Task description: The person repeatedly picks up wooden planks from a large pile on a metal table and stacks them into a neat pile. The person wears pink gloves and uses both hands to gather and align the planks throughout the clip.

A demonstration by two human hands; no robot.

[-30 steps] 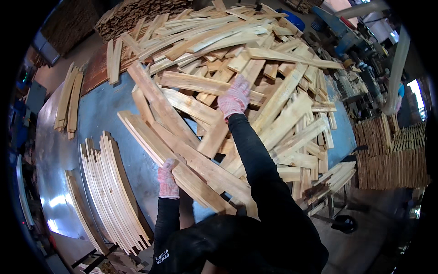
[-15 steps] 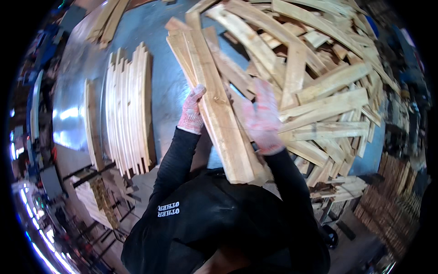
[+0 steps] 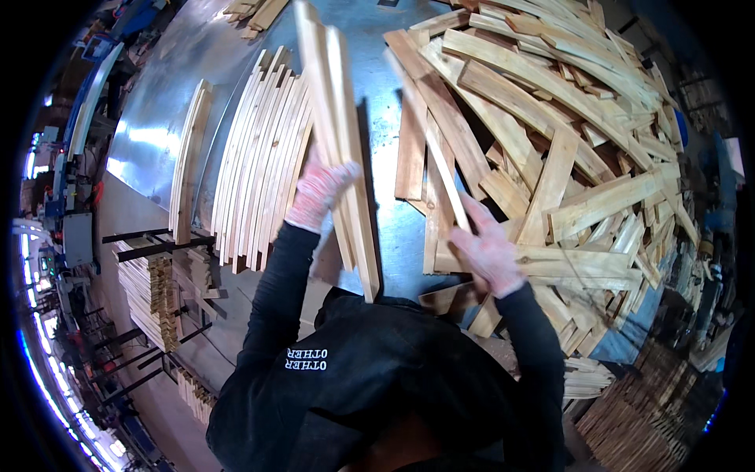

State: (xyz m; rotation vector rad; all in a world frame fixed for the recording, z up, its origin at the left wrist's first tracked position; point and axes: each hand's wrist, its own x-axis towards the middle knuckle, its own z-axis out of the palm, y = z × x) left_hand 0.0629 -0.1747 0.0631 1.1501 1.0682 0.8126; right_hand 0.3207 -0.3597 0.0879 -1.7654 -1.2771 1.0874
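My left hand (image 3: 322,191), in a pink-and-white knit glove, is closed around a pair of wooden boards (image 3: 329,102) tilted up on their edges. To their left stands a tight row of narrow boards (image 3: 255,157), set on edge side by side. My right hand (image 3: 489,250), gloved alike, grips the near end of a thin wooden board (image 3: 436,153) seen edge-on and slightly blurred. Beneath and beyond that hand spreads a loose pile of wooden boards (image 3: 543,197), lying crisscross. My right fingertips are partly hidden.
A shiny metal table (image 3: 383,141) carries the wood. Farther left lies a separate narrow group of boards (image 3: 189,157). Black metal bars (image 3: 149,250) jut out at the table's near left, above stacked boards (image 3: 145,303). More stacked wood (image 3: 633,409) is at the lower right.
My left hand has shifted slightly left and turned its boards onto their edges, beside the row. My right hand has moved right and lower and now holds a separate thin board.
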